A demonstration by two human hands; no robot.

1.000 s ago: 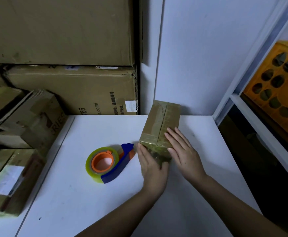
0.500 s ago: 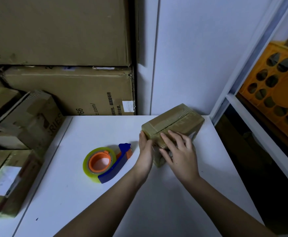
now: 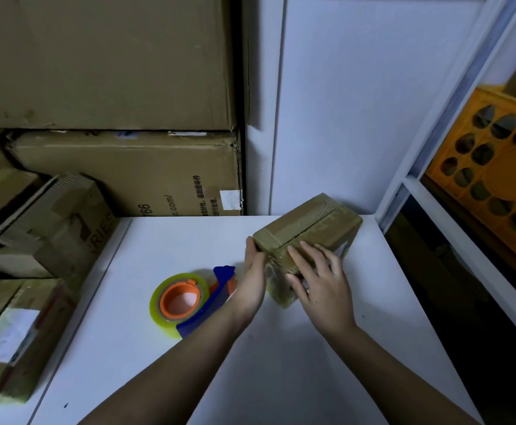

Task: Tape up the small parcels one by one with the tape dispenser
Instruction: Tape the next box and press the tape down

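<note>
A small brown cardboard parcel (image 3: pixel 310 223), wrapped in clear tape, lies on the white table (image 3: pixel 281 363) near the back wall, its long side running toward the right. My left hand (image 3: pixel 252 279) lies flat against its near left end, fingers straight. My right hand (image 3: pixel 319 282) presses on the near side face with spread, straight fingers. The tape dispenser (image 3: pixel 193 300), blue with an orange hub and a roll of clear tape, lies on the table just left of my left wrist, in neither hand.
Large cardboard boxes (image 3: pixel 128 170) are stacked against the back left wall. Smaller cardboard parcels (image 3: pixel 45 228) and one with a white label (image 3: pixel 8 335) lie off the table's left edge. A white shelf frame (image 3: pixel 452 228) and an orange crate (image 3: pixel 489 176) stand on the right.
The parcel has been turned from pointing away from me to lying slantwise toward the right. Both hands followed it, and the last half second shows little further movement.
</note>
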